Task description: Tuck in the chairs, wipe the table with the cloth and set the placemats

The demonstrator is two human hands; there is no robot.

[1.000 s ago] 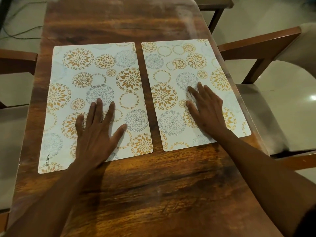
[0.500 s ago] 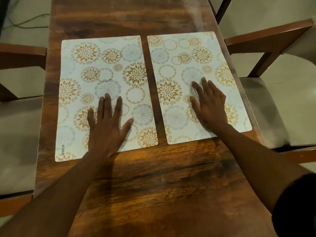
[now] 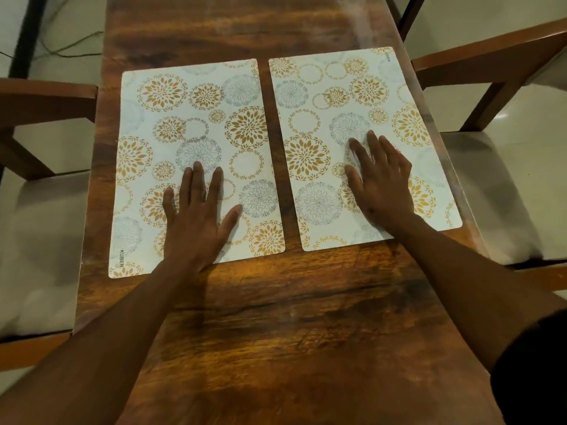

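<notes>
Both flat, floral-printed rectangular placemats have slid farther up the dark wooden table; left hand presses the left placemat, right hand the right placemat, fingers spread flat, gripping nothing. Placement looks nearly finished.

Both bare forearms reach forward from the bottom corners of the frame, converging slightly. The left hand lies palm down with fingers straight and spread, thumb angled out to the right. The right hand also lies flat, palm down, fingers straight and fanned forward and to the left. A dark sleeve edge shows at the right upper arm.
</notes>
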